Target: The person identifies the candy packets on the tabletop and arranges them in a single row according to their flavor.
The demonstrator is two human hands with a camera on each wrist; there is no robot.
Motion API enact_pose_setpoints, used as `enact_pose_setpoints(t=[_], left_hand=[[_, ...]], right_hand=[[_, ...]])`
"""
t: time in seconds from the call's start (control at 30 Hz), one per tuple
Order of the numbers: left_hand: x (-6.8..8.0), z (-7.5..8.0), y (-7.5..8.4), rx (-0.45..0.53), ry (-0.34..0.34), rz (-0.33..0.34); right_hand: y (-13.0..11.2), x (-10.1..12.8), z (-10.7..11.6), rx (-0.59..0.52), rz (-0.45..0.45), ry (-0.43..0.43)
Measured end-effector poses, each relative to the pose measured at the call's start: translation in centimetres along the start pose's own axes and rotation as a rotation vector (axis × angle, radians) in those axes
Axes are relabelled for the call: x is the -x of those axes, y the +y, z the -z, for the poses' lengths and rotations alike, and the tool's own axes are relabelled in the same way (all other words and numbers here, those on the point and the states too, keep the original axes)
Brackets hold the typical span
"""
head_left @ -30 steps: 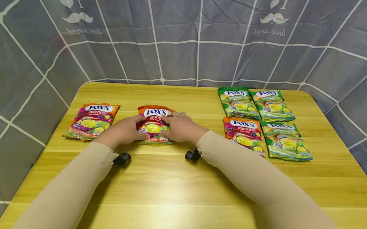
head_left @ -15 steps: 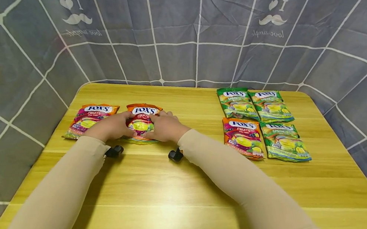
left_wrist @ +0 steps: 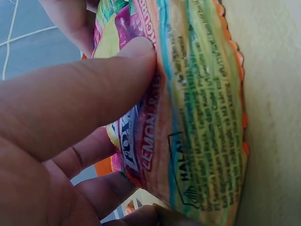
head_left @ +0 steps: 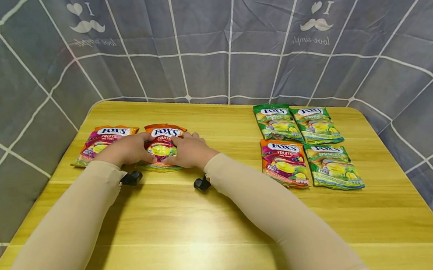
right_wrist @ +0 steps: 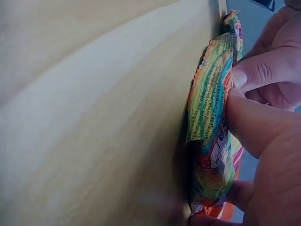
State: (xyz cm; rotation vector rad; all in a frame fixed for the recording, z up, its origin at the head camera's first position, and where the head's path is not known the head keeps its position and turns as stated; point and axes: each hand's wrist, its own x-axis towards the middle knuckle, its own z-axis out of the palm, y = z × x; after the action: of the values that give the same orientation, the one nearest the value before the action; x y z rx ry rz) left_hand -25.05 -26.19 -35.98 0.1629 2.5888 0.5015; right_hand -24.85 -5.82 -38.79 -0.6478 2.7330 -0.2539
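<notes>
Between my two hands lies an orange and red bag of Fox's Fruits candy [head_left: 161, 149], flat on the table with its label up. My left hand [head_left: 128, 150] grips its left side, thumb [left_wrist: 113, 80] on the near part of the pack in the left wrist view. From the opposite side my right hand [head_left: 191, 150] holds the bag, its thumb [right_wrist: 256, 122] pressed to the pack in the right wrist view. Just left of it, partly behind my left hand, is a second Fruits candy bag [head_left: 98, 141].
On the right side of the wooden table [head_left: 197, 251] several bags sit in a block: a green Spring candy bag [head_left: 277, 122], another green bag [head_left: 316, 124], a third green bag [head_left: 334, 166] and a Fruits bag [head_left: 284, 163]. A grey checked cloth [head_left: 206, 35] hangs behind.
Both hands have moved the held candy bag left, close beside the other Fruits bag. Most of that shift came in the first half second. The bags on the right have stayed put.
</notes>
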Motion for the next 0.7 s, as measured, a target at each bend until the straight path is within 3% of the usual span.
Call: enact_pose_setpoints(t=[0.2, 0.33, 0.47, 0.7], left_hand=[[0.2, 0.3, 0.7, -0.054, 0.004, 0.001], [0.5, 0.3, 2.5, -0.136, 0.07, -0.037], [0.8, -0.3, 5.6, -0.163, 0.137, -0.092], [-0.9, -3.6, 12.3, -0.045, 0.118, -0.248]], right_hand=[[1.0, 0.7, 0.5, -0.042, 0.019, -0.006], [3.6, 2.3, 1.9, -0.071, 0.056, 0.05], [7.5, 4.7, 3.8, -0.087, 0.052, 0.1], [15.4, 10.0, 5.5, -0.133, -0.038, 0.087]])
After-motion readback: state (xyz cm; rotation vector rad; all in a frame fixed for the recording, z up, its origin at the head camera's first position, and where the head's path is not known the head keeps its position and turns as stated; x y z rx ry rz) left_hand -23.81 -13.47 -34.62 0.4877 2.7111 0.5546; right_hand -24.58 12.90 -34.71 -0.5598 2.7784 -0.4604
